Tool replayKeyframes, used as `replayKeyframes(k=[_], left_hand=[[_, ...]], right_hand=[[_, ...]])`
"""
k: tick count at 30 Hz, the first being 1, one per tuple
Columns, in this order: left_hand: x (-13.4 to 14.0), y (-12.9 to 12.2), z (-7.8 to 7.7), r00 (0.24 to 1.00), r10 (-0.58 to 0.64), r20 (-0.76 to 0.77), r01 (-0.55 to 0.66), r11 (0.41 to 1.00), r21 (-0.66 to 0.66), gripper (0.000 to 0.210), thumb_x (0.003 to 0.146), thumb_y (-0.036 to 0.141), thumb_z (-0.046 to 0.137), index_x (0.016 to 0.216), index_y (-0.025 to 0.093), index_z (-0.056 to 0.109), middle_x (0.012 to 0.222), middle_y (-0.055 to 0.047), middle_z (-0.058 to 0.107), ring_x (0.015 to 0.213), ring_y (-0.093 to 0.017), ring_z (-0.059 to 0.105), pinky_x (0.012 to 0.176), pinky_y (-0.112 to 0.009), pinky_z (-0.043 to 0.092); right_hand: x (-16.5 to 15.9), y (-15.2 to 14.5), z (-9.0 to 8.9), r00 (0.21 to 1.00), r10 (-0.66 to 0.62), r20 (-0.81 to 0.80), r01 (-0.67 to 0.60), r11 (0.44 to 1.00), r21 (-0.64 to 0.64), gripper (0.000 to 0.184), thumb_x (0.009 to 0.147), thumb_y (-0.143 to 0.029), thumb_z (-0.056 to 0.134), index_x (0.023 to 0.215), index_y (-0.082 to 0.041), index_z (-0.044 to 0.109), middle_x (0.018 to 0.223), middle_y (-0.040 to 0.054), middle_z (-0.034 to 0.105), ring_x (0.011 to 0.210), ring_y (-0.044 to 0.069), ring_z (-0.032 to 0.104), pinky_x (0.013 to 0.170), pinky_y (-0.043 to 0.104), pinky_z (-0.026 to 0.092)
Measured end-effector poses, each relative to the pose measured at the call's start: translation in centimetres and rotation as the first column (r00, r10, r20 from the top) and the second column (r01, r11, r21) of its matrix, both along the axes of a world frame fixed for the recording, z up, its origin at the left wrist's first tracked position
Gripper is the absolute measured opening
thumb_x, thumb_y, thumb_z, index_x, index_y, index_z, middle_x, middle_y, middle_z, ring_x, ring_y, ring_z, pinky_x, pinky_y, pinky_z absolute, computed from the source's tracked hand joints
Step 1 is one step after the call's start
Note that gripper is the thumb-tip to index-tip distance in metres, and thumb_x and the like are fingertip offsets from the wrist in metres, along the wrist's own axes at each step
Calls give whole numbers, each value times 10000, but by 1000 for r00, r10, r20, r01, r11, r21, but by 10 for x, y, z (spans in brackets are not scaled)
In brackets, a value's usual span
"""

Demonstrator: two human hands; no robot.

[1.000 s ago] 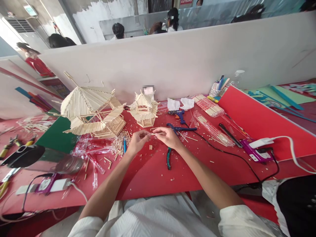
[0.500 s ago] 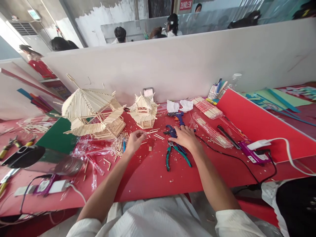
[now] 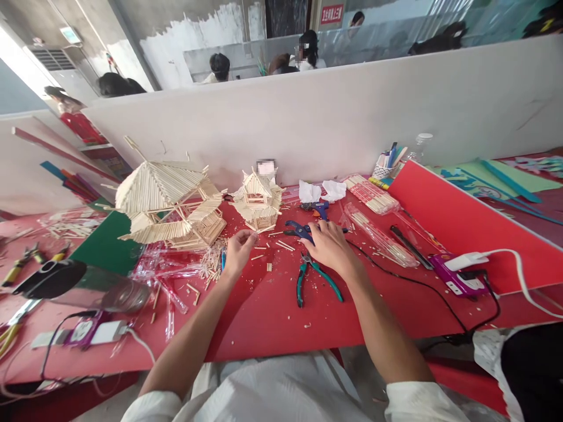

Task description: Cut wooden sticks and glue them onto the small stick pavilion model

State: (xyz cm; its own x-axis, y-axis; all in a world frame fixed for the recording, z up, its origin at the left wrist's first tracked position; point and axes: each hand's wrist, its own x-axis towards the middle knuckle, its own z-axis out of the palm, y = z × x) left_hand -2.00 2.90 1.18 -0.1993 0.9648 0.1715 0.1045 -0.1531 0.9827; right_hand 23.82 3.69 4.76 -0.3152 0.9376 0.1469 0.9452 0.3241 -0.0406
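My left hand (image 3: 240, 251) is closed in a pinch, with a thin wooden stick (image 3: 264, 230) poking out from the fingertips. My right hand (image 3: 329, 243) is wrapped over a dark blue hand cutter (image 3: 297, 229), its jaws pointing left and its handles mostly hidden under the palm. Just below that hand, green-handled pliers (image 3: 303, 280) lie spread on the table. A small stick pavilion (image 3: 259, 202) stands beyond my left hand, and a larger stick pavilion (image 3: 165, 199) is to its left. Cut stick pieces (image 3: 269, 267) are scattered between my hands.
Behind my right hand lies a blue glue gun (image 3: 320, 208), with white tissues (image 3: 321, 191) beyond. Bagged sticks (image 3: 380, 234) and a purple power strip (image 3: 457, 275) are at right. A clear bottle (image 3: 105, 287) lies at left. A white partition (image 3: 308, 123) bounds the red table.
The dark blue cutter has turned in my right hand, its jaws now further left and its handle lifted off the green pliers. My left hand, still pinching, has shifted slightly in view.
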Motion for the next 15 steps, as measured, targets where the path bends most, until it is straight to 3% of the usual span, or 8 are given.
replayKeyframes(k=[4,8,12,15], left_hand=[[5,-6,13,999,43,24,-44,998,45,292,801,444,698,801,153,668,746,-29,671,716,-147,626,733,-272,516],[6,-9,17,996,65,59,-69,995,76,285,827,438,688,822,153,671,788,-45,694,769,-157,657,785,-289,539],[7,-10,20,996,74,52,-79,993,90,310,836,459,693,851,150,676,811,-56,703,793,-169,673,808,-313,561],[9,-12,26,996,84,33,-87,991,98,321,833,464,701,872,146,675,819,-60,704,790,-173,675,790,-319,575]], right_hand=[[-18,-18,8,981,131,-140,-142,987,-71,437,1054,-441,354,1287,-126,547,1145,192,615,1043,321,597,857,386,408],[-31,-29,10,911,213,-353,-295,935,-197,356,1071,-424,326,1168,-186,572,1081,124,653,943,255,642,758,319,404],[-36,-29,14,836,129,-534,-319,905,-280,352,1078,-402,288,997,-209,571,913,62,673,813,204,628,680,286,373],[-42,-29,15,791,75,-608,-323,894,-310,381,1075,-419,264,991,-207,570,834,43,660,757,191,610,649,276,365]])
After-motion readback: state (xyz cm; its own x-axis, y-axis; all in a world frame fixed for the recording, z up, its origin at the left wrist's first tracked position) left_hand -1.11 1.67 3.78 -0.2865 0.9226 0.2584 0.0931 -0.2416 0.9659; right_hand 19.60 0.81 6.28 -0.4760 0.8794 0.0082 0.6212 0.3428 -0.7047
